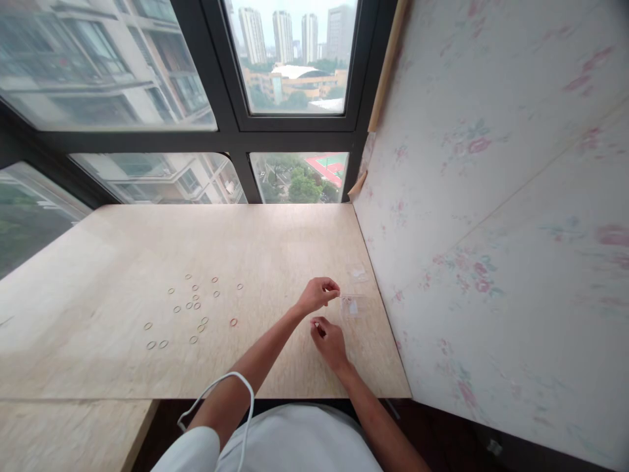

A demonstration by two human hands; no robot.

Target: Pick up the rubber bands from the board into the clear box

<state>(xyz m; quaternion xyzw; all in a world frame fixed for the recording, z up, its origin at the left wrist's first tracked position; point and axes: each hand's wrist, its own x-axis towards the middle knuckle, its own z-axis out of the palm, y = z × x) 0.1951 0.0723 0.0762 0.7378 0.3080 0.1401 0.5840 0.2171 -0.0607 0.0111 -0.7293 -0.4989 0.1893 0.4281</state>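
My left hand (pixel 318 294) reaches across to the right, its thumb and fingertips pinched together at the left edge of a small clear plastic box (pixel 352 306). Something small and pale shows inside the box. Whatever the left fingertips hold is too small to make out. Closer to my body, my right hand (pixel 328 339) hovers just below the left one with its fingers curled and thumb against the fingertips; any object in them cannot be made out. Several thin rings (pixel 197 305) lie scattered on the left part of the pale tabletop (pixel 275 249), one of them reddish (pixel 233 322).
A second clear plastic piece (pixel 358 272) lies behind the box, near the flowered wall (pixel 442 275) on the right. Dark window frames (pixel 230 141) border the far edge. A white cable (pixel 246 387) loops over my left forearm.
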